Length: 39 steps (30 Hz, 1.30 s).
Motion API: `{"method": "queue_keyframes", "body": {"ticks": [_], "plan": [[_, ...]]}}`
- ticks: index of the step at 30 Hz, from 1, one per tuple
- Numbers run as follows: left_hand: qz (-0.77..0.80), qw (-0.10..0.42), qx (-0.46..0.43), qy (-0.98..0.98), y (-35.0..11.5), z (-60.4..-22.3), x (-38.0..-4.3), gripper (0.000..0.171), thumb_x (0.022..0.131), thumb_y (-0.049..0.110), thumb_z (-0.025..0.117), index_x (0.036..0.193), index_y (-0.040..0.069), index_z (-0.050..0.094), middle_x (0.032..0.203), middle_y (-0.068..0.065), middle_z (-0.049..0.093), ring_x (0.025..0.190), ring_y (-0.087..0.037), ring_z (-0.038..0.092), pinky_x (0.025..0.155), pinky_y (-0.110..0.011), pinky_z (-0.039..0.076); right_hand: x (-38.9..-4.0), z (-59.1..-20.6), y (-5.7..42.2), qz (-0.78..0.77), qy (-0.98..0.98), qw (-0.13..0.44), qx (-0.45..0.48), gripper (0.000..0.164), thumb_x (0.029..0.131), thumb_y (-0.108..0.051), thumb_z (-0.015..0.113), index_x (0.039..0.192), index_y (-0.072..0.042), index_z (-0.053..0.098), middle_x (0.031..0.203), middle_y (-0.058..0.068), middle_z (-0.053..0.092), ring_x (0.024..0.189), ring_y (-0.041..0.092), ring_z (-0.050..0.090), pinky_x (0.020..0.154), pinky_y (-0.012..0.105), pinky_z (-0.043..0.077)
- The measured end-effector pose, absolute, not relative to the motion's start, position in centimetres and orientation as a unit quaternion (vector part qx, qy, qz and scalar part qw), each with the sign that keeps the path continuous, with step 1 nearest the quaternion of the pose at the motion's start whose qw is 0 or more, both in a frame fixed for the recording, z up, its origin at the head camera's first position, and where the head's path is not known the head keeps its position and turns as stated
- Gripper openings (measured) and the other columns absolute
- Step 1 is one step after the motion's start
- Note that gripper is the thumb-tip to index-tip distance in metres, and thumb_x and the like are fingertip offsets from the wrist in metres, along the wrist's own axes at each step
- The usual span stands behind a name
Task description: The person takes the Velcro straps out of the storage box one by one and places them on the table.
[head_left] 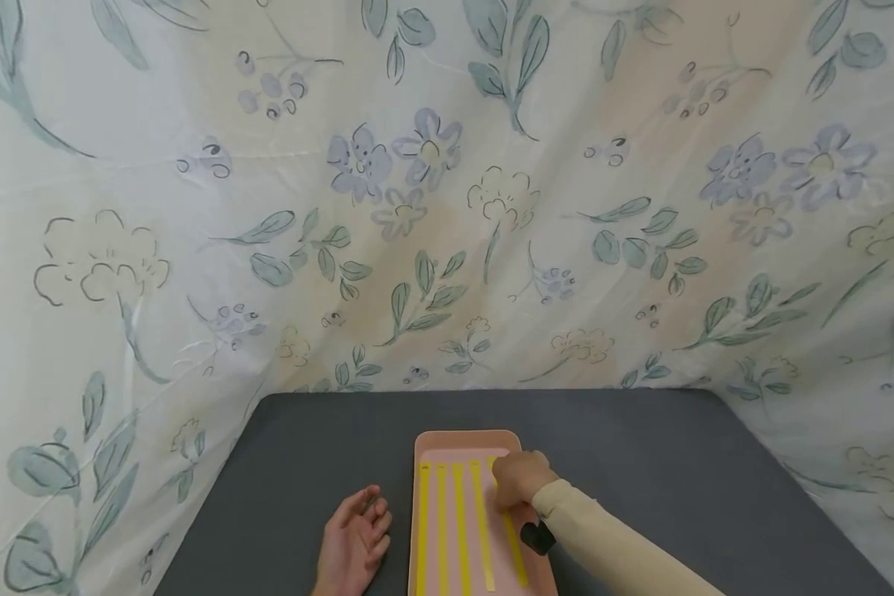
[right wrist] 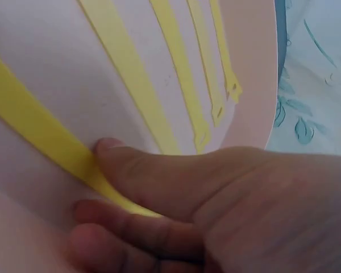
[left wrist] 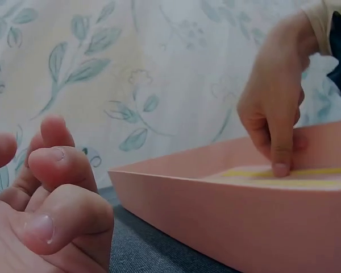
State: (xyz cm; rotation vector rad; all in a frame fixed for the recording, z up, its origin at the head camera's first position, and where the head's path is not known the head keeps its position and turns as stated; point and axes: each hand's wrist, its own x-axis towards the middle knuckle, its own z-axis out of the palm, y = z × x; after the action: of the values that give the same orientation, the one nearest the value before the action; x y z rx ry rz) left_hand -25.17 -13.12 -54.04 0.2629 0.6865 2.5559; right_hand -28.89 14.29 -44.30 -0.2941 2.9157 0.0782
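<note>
Inside a long pink tray, several yellow cable ties with slotted heads lie lengthwise, side by side. My right hand reaches down over the tray's right side and pinches the rightmost yellow cable tie near its head end. In the right wrist view the thumb is at one edge of that strip and the fingers at the other; its head is hidden behind the hand. To the left of the tray, my left hand is held palm up with loosely curled fingers and holds nothing.
The tray stands on a dark grey table. A floral cloth hangs behind the table and along its sides. A dark wrist device sits by the right sleeve, over the tray's right wall.
</note>
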Motion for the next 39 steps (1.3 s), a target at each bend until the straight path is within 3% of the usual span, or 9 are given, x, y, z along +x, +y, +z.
{"method": "queue_keyframes", "body": {"ticks": [7, 14, 19, 23, 35, 39], "plan": [[0.923, 0.253, 0.103, 0.272, -13.0, -53.4, -25.0, 0.035, 0.104, 0.032, 0.028, 0.111, 0.02, 0.06, 0.091, 0.004, 0.059, 0.063, -0.011, 0.03, 0.05, -0.026, 0.024, -28.7, -43.4, 13.6, 0.06, 0.988, 0.105, -0.095, 0.025, 0.073, -0.011, 0.07, 0.053, -0.013, 0.054, 0.048, -0.001, 0.037, 0.045, 0.014, 0.036, 0.05, 0.029, 0.026], [0.914, 0.24, 0.084, 0.317, -12.7, -52.6, -25.3, 0.029, 0.104, 0.033, 0.032, 0.11, 0.021, 0.058, 0.087, 0.005, 0.059, 0.06, -0.008, 0.036, 0.048, -0.025, 0.024, -28.4, -43.4, 12.7, 0.096, 0.986, 0.05, -0.13, 0.041, 0.083, -0.011, 0.068, 0.051, -0.015, 0.043, 0.05, -0.003, 0.021, 0.048, 0.01, 0.018, 0.048, 0.028, 0.015], [0.907, 0.228, 0.055, 0.351, -12.5, -52.5, -25.4, 0.022, 0.103, 0.033, 0.035, 0.109, 0.021, 0.052, 0.084, 0.006, 0.057, 0.06, -0.01, 0.027, 0.046, -0.025, 0.024, -28.6, -43.5, 12.7, 0.071, 0.989, 0.046, -0.122, 0.033, 0.084, -0.011, 0.067, 0.054, -0.012, 0.052, 0.048, 0.0, 0.034, 0.044, 0.012, 0.031, 0.044, 0.027, 0.023], [0.905, 0.225, 0.036, 0.36, -12.4, -52.5, -25.4, 0.02, 0.102, 0.033, 0.038, 0.108, 0.02, 0.052, 0.083, 0.005, 0.057, 0.06, -0.01, 0.029, 0.045, -0.023, 0.027, -28.9, -43.4, 13.0, 0.048, 0.989, 0.069, -0.122, 0.034, 0.081, -0.008, 0.067, 0.051, -0.011, 0.053, 0.043, 0.001, 0.04, 0.038, 0.013, 0.038, 0.039, 0.025, 0.027], [0.889, 0.236, 0.012, 0.392, -12.0, -53.2, -25.4, 0.02, 0.103, 0.031, 0.035, 0.106, 0.02, 0.052, 0.082, 0.006, 0.058, 0.058, -0.007, 0.041, 0.045, -0.022, 0.029, -28.8, -43.3, 13.4, 0.008, 0.982, 0.151, -0.109, 0.036, 0.082, 0.0, 0.06, 0.047, -0.008, 0.061, 0.033, 0.0, 0.043, 0.026, 0.009, 0.033, 0.034, 0.021, 0.027], [0.886, 0.234, 0.012, 0.4, -12.0, -53.3, -25.4, 0.019, 0.103, 0.031, 0.035, 0.106, 0.021, 0.051, 0.082, 0.007, 0.058, 0.057, -0.007, 0.041, 0.045, -0.021, 0.03, -29.0, -43.9, 13.6, -0.001, 0.985, 0.143, -0.101, 0.034, 0.079, 0.001, 0.059, 0.047, -0.008, 0.061, 0.036, 0.003, 0.049, 0.026, 0.011, 0.038, 0.034, 0.022, 0.028]]}}
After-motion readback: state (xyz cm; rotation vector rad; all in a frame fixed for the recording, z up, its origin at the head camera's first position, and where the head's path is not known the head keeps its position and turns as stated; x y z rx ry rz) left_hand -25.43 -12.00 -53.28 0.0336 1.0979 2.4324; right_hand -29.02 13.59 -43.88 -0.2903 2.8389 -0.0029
